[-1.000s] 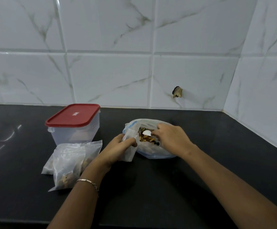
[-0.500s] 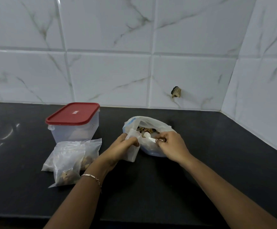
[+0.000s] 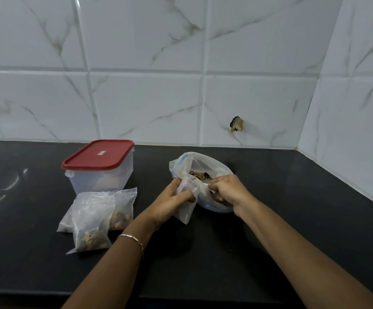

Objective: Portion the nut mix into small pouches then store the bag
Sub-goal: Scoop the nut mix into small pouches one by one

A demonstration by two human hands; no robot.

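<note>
Left hand grips pouch; right hand at its rim, against bag

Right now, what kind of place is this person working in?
Most likely a home kitchen: a dark countertop, white marbled wall tiles behind it, and a red-lidded food container beside filled snack pouches.

Red lid, black counter, white grey-veined tiles
</note>
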